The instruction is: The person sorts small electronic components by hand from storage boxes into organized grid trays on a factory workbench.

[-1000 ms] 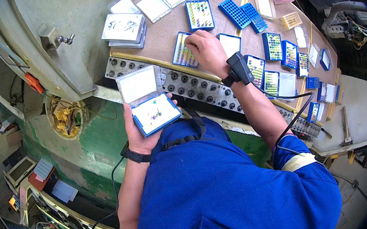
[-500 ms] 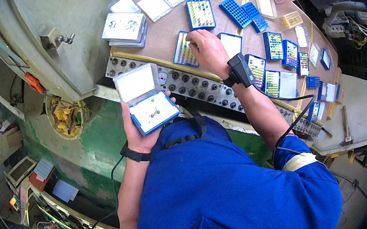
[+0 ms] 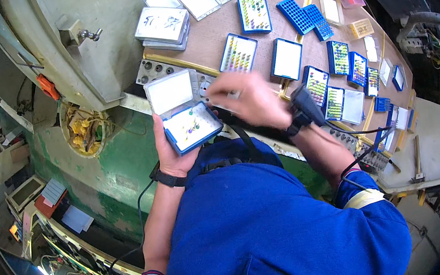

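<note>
My left hand holds a flat blue box from below and the side, in front of my body. Its clear hinged lid is raised, and a few small bits with coloured collars stand in its white insert. My right hand is close to the right of this box, over the table's front edge. Its fingertips are drawn together in a pinch; motion blur hides what is between them. Just beyond it lies an open blue box with rows of yellow and coloured bits.
More bit boxes and blue perforated racks lie across the brown table. A white-topped blue box sits right of centre. Stacked clear cases stand at the left. A row of round fittings lines the front edge. A hammer lies far right.
My right hand has come back from the box of yellow bits on the table toward the box in my left hand. The whole view has shifted slightly.
</note>
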`<state>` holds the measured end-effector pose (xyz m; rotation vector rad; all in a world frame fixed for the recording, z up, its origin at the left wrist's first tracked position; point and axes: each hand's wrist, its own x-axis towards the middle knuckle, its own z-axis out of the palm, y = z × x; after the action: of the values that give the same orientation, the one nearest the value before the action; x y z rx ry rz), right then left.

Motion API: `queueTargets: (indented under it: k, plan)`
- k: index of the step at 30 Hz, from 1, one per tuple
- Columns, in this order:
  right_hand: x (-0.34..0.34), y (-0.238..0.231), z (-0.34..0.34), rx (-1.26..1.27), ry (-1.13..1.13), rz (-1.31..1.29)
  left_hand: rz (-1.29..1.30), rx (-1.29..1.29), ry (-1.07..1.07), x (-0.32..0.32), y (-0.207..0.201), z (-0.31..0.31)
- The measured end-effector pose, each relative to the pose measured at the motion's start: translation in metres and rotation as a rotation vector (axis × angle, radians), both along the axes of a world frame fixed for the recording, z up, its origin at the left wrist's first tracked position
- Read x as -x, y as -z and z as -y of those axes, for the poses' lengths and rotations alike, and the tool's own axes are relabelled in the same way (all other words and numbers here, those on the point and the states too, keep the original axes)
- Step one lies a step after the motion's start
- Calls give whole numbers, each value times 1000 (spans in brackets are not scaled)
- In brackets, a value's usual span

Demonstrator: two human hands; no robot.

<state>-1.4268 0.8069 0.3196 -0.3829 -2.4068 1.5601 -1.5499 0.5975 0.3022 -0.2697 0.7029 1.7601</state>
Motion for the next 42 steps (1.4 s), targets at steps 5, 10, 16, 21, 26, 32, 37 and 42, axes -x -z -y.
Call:
queueTargets:
  k: [5, 10, 16, 21, 26, 32, 37, 42]
  plan:
    - [7, -7, 36, -7, -113, -112, -48, 72, -33, 0, 5, 5]
    - [5, -4, 31, 51, -147, -57, -34, 38, -8, -3, 5, 6]
    - [-1, -3, 19, 217, -65, -10, -29, 80, -28, -5, 1, 3]
    - [-13, 51, -60, 43, 554, 94, -10, -51, 45, -6, 0, 1]
    - [-10, 73, -82, -109, 523, 87, -6, -1, 40, -8, -1, -5]
    - [-7, 73, -76, -250, 468, 137, -17, 6, 45, -10, -1, -5]
    - [-6, 82, -76, -513, 304, 221, 2, 7, 44, -5, -3, -6]
    - [-13, 92, -75, -446, 371, 60, 84, -81, 46, 2, -20, -13]
